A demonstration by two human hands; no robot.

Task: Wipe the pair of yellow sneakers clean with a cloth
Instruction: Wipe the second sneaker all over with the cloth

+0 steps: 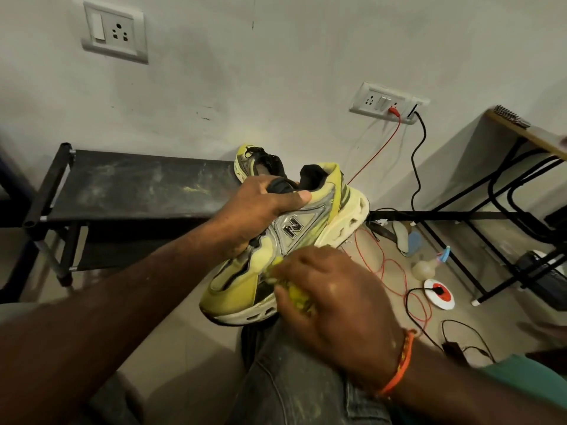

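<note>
My left hand (256, 210) grips a yellow and silver sneaker (294, 237) by its collar, thumb on the outer side, fingers inside the opening. The shoe tilts toe-down over my knee, its white sole facing right. My right hand (331, 292) is closed around a bunched yellow cloth (296, 294), which presses against the shoe's side near the forefoot. The second yellow sneaker (256, 162) stands behind on the right end of a black rack, mostly hidden by my left hand and the held shoe.
A dusty black shoe rack (129, 185) stands against the wall at left. Red and black cables (408, 289), a round white extension socket (439, 293), a bottle (425, 268) and insoles lie on the floor at right, beside a black-framed desk (506, 216). My jeans-clad knee (294, 372) is below.
</note>
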